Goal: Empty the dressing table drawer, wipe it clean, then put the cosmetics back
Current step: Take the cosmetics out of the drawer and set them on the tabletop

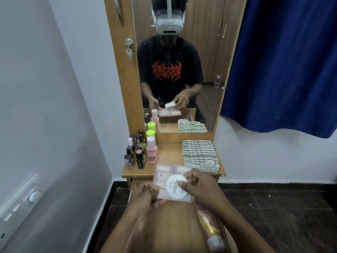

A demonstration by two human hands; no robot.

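The wooden drawer [175, 227] is pulled out below the dressing table top [169, 154]. A pink tube [207, 225] lies along the drawer's right side. My left hand [147, 195] grips the left edge of a clear flat pack of pale pink items [164, 173], held over the drawer's back end. My right hand [198, 187] holds a round white jar [176, 187] on top of that pack. On the table top stand a pink bottle [151, 152], two green-capped bottles [150, 134] and several small dark bottles [134, 152]. A folded striped cloth [199, 154] lies on the table's right half.
A mirror [200, 57] rises behind the table and reflects the person and the table. A blue curtain [284, 61] hangs at the right. A white wall with a switch plate [20, 203] is on the left. Dark floor tiles [273, 212] surround the drawer.
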